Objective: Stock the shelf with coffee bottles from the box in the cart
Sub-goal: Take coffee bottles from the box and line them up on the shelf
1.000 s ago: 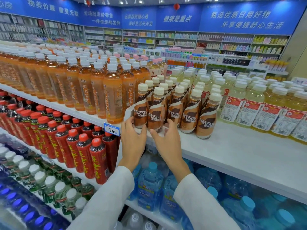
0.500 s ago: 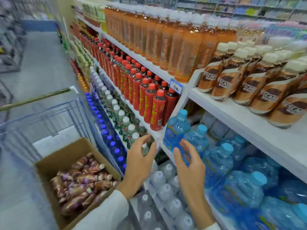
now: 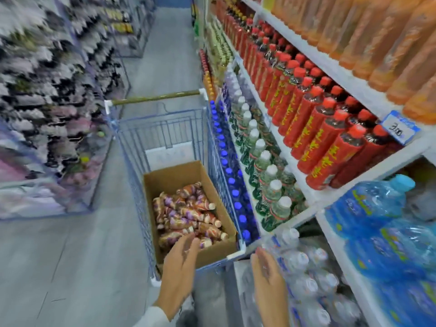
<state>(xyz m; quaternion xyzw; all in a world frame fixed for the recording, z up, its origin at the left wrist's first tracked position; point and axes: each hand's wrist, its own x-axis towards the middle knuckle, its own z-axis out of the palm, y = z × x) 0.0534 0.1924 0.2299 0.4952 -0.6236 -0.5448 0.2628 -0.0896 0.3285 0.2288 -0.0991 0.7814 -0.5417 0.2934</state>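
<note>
A cardboard box [image 3: 169,175] sits inside a blue wire shopping cart [image 3: 162,128]. Several brown-and-white coffee bottles [image 3: 188,213] lie on their sides in the box. My left hand [image 3: 179,272] hovers over the box's near edge, fingers straight and empty, fingertips just above the nearest bottles. My right hand [image 3: 269,282] is to the right of the cart's near corner, open and empty, in front of packed water bottles. The coffee shelf is out of view.
Shelving runs along the right: orange drinks [image 3: 377,43] on top, red bottles [image 3: 318,128] below, green and blue-capped bottles [image 3: 259,161] lower, large blue water jugs [image 3: 377,220] at right. The aisle floor [image 3: 70,256] lies left, with blurred racks beyond.
Both hands left the coffee bottles on the shelf and dropped down and left toward the cart. The view swung from the shelf to the box.
</note>
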